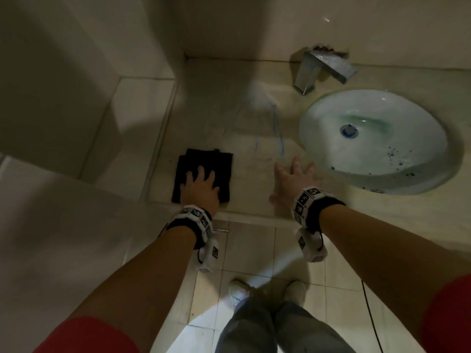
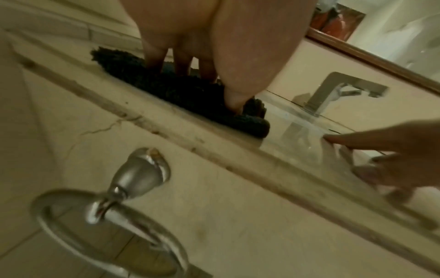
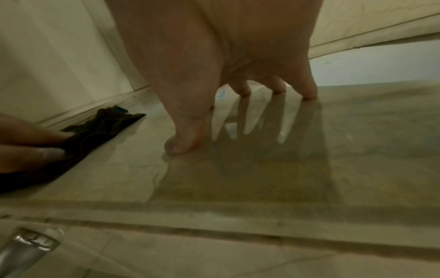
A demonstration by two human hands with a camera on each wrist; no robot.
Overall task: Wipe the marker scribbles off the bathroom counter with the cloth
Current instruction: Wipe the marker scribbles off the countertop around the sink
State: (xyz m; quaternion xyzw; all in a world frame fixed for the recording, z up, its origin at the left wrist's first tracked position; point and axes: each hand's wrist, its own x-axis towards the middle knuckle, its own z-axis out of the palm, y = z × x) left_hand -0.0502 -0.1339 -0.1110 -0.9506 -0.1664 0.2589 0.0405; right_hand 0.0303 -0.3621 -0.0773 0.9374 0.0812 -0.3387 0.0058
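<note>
The left hand [image 1: 201,188] lies flat with its fingers spread, palm down on the black cloth [image 1: 204,161], pressing it onto the beige bathroom counter [image 1: 254,174]; the left wrist view shows the fingertips [image 2: 234,105] digging into the fuzzy fabric rather than curling round it. The cloth is folded into a rough rectangle and sits near the counter's front edge, close to the left side wall. The right hand [image 1: 293,180] holds nothing: its fingers are straight and splayed, the tips [image 3: 309,94] resting on the wet, glossy counter, just left of the round sink basin [image 1: 318,154]. The two hands are apart, with bare counter between them. Faint blue marker scribbles [image 1: 279,133] run in thin lines behind the right hand's fingertips, to the right of the cloth and untouched by it. A square chrome faucet [image 1: 321,68] stands behind the basin.
</note>
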